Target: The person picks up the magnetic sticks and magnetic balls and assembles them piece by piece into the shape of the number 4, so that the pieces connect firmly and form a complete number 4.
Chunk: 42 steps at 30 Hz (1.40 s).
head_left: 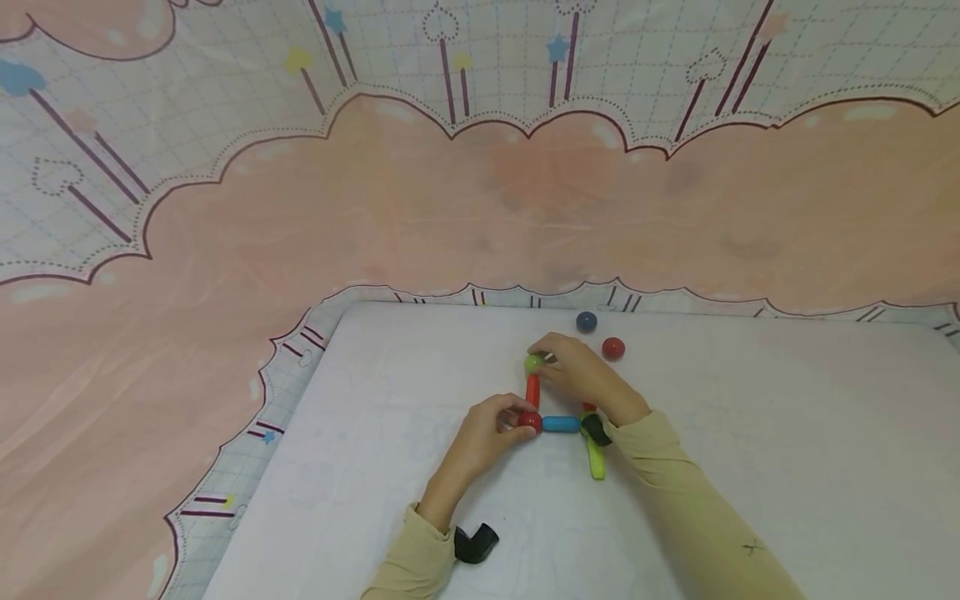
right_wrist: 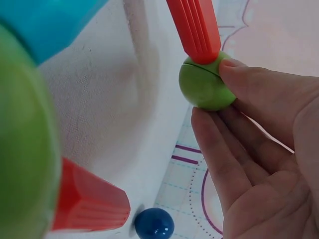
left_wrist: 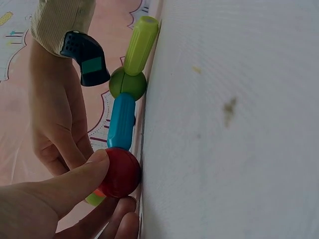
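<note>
My left hand point(head_left: 482, 437) pinches a red ball point(left_wrist: 121, 173) between thumb and fingers at a corner of a ball-and-rod toy. Between thumb and fingertips, my right hand point(head_left: 583, 373) holds a green ball point(right_wrist: 207, 84) at the far end of a red rod point(head_left: 532, 391), which runs to that red ball. A blue rod point(head_left: 561, 424) leads right from the red ball to another green ball point(left_wrist: 127, 83), mostly hidden in the head view by the right wrist camera. From this second green ball extend a yellow-green rod point(head_left: 596, 461) and another red rod point(right_wrist: 92, 201).
Beyond the right hand, a dark blue ball point(head_left: 587, 322) and a loose red ball point(head_left: 613, 348) lie on the white tabletop point(head_left: 405, 358). Black wrist cameras point(head_left: 477, 544) sit at both sleeves. A patterned cloth point(head_left: 450, 208) spreads past the table's far and left edges.
</note>
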{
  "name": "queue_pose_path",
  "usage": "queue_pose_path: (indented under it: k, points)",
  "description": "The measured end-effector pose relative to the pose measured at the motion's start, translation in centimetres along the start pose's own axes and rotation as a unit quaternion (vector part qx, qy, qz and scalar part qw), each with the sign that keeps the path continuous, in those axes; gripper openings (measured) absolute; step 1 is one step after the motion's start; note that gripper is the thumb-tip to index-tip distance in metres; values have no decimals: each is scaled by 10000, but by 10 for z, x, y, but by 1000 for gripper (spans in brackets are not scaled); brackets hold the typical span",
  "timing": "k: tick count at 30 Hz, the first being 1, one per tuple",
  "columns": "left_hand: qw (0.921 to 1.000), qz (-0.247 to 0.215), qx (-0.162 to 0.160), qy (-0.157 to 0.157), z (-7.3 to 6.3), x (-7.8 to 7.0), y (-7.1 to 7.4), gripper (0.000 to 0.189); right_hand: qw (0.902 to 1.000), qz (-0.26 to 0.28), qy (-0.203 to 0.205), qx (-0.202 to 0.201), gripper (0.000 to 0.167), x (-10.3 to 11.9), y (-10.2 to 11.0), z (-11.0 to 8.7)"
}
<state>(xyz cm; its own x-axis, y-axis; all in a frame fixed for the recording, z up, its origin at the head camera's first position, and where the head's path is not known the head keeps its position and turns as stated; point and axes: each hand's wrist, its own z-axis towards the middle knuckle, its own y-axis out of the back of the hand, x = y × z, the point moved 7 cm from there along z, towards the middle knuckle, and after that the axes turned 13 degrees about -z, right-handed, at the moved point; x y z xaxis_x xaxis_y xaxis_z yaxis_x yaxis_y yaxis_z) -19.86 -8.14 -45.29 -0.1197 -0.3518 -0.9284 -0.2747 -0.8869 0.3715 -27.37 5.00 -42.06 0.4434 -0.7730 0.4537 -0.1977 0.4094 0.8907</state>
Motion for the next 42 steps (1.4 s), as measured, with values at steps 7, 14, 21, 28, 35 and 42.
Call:
queue_pose_path:
  k: [7, 14, 21, 28, 35, 42]
  points:
    - [10000, -50, -4, -44, 0, 0, 0, 26, 9999, 4, -103, 75, 34, 0, -1, 1]
    - [10000, -5, 23, -37, 0, 0, 1, 25, 9996, 116, -184, 168, 35, 2, -3, 3]
    - [10000, 84, 20, -19, 1, 1, 0, 25, 9986, 257, -352, 316, 34, 2, -7, 5]
    - [10000, 72, 29, -52, 1, 1, -1, 26, 9985, 214, -349, 366, 34, 1, -8, 6]
    - [10000, 68, -45, 25, 1, 0, 0, 26, 9986, 201, -278, 395, 34, 1, -9, 7]
    - [9999, 130, -96, 16, 0, 0, 1, 25, 9986, 240, -256, 401, 34, 2, -10, 8]
